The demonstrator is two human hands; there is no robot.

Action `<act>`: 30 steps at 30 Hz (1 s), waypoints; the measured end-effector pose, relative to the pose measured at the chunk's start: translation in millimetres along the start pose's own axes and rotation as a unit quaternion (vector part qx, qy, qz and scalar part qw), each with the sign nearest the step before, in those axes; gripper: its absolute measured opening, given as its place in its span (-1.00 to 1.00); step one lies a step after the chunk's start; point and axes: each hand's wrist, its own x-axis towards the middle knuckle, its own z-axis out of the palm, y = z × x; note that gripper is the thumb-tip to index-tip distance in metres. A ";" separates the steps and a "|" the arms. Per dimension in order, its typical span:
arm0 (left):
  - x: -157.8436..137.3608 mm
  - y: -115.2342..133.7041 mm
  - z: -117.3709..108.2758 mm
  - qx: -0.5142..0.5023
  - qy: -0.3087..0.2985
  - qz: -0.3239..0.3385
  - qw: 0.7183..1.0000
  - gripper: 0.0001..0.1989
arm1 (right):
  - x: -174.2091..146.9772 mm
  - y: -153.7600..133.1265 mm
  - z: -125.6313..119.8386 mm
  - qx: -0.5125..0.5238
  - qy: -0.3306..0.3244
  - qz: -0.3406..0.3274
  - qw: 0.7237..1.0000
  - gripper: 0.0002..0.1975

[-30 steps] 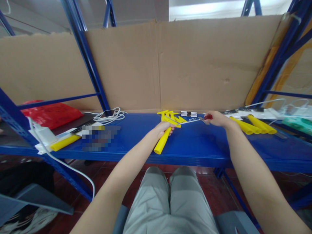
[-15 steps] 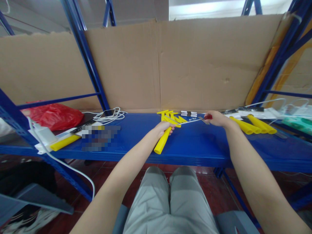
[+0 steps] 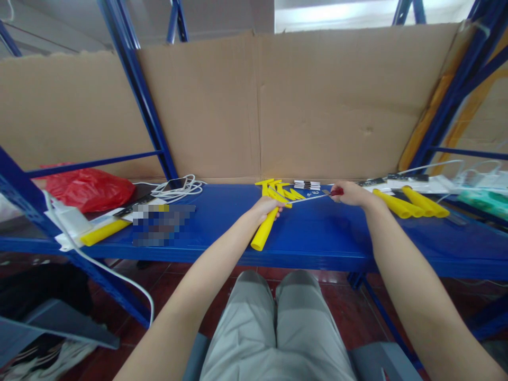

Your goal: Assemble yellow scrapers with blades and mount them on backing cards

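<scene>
My left hand [image 3: 270, 208] is closed around a yellow tube [image 3: 263, 233], whose lower end points down toward the shelf's front edge. My right hand [image 3: 349, 193] grips the red handle [image 3: 337, 192] of a screwdriver. Its thin metal shaft [image 3: 311, 198] runs left, almost level, to a small yellow part at the tube's upper end, beside my left fingers; the exact contact is too small to make out. Behind my left hand lie several small yellow pieces [image 3: 273, 185]. Several white-and-dark small sticks [image 3: 307, 184] lie in a bundle to their right.
The blue shelf [image 3: 222, 222] has a cardboard wall [image 3: 206, 116] behind it. Several yellow tubes [image 3: 413, 203] lie to the right. On the left are a red plastic bag [image 3: 89, 188], a white cable [image 3: 182, 188], a white adapter [image 3: 71, 219] and another yellow tube [image 3: 105, 233].
Both hands keep their hold on the tube and the screwdriver. My right hand and the screwdriver have shifted very slightly left; otherwise little differs.
</scene>
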 end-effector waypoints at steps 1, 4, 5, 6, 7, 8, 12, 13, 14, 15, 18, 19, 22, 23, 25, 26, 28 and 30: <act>0.1 -0.3 0.1 0.003 0.004 0.002 1.000 -0.89 | 0.3 0.0 0.4 0.003 -0.001 0.000 1.000 -0.86; -1.0 -0.1 0.6 0.013 0.009 0.004 1.000 -0.88 | 1.1 -0.1 1.4 0.010 -0.002 0.007 1.000 -0.85; -1.6 0.2 0.8 0.016 0.008 0.004 1.000 -0.88 | 1.3 0.0 1.6 0.010 -0.002 0.009 1.000 -0.85; -2.3 0.5 0.8 0.020 0.006 0.005 1.000 -0.88 | 1.5 0.2 1.9 0.008 -0.003 0.009 1.000 -0.86; -2.9 0.8 0.8 0.026 0.006 0.005 1.000 -0.88 | 1.7 0.6 2.1 0.005 -0.004 0.009 1.000 -0.86; -3.4 1.0 0.8 0.032 0.007 0.003 0.999 -0.89 | 2.0 1.2 2.4 0.000 -0.004 0.008 1.000 -0.86; -4.3 1.4 0.6 0.049 0.007 0.001 0.999 -0.92 | 2.8 3.5 3.7 -0.007 -0.007 0.007 1.000 -0.85; -4.5 1.5 0.8 0.050 0.006 0.002 0.999 -0.92 | 2.9 3.6 4.0 -0.003 -0.012 0.007 1.000 -0.85; -4.7 1.7 1.0 0.050 0.006 0.003 0.999 -0.92 | 2.9 3.7 4.3 0.003 -0.018 0.007 1.000 -0.85; -5.1 1.9 1.4 0.051 0.007 0.003 0.999 -0.92 | 2.9 3.5 4.4 0.008 -0.023 0.007 1.000 -0.86; -6.1 2.6 2.4 0.054 0.018 0.001 0.998 -0.89 | 2.6 3.1 4.3 0.016 -0.037 0.003 0.999 -0.88; -6.4 2.6 2.5 0.054 0.019 0.002 0.998 -0.88 | 2.5 3.3 4.3 0.018 -0.041 -0.001 0.999 -0.88; -7.0 2.6 2.2 0.054 0.016 0.003 0.998 -0.88 | 2.3 4.6 4.7 0.025 -0.052 -0.017 0.998 -0.90; -7.3 2.6 2.0 0.055 0.015 0.004 0.998 -0.88 | 2.3 5.1 4.9 0.028 -0.055 -0.021 0.998 -0.90; -8.1 2.9 1.5 0.062 0.014 0.008 0.998 -0.88 | 2.3 5.6 5.5 0.028 -0.057 -0.028 0.998 -0.89; -8.6 3.1 1.3 0.067 0.015 0.011 0.998 -0.87 | 2.4 5.5 5.7 0.027 -0.057 -0.030 0.998 -0.89; -9.4 3.7 1.2 0.076 0.021 0.015 0.997 -0.87 | 2.4 4.5 5.7 0.023 -0.056 -0.033 0.998 -0.89; -9.5 4.0 1.1 0.082 0.024 0.019 0.996 -0.87 | 2.1 2.8 5.2 0.019 -0.058 -0.033 0.998 -0.89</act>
